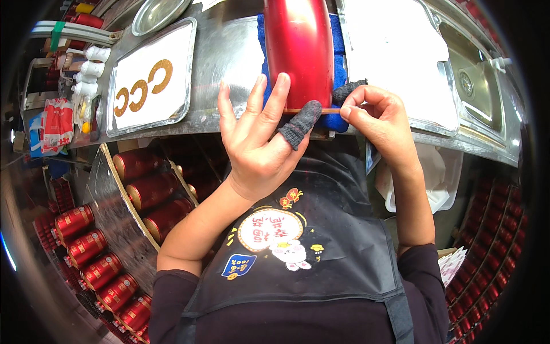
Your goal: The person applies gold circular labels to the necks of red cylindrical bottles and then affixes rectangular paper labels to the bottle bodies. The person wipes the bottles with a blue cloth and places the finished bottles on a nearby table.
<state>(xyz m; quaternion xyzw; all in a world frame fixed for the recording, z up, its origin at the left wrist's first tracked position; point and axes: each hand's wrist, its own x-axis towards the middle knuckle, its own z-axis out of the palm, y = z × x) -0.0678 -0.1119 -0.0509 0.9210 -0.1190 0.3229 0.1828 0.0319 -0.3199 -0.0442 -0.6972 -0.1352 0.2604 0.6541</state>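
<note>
A glossy red bottle-shaped vessel lies on a blue towel, its near end toward me. Across that near end runs a thin brownish-gold strip. My left hand is spread at the vessel's left side, fingers stretched out; its thumb, in a dark grey knit finger sleeve, presses at the strip. My right hand pinches the strip's right end between thumb and forefinger. Another grey knit sleeve covers a finger of that hand.
Left on the metal bench, a tray bears a white sheet with three gold C-shaped pieces. A white-covered tray and a metal sink lie right. Red vessels fill racks below left; more red rows stand right.
</note>
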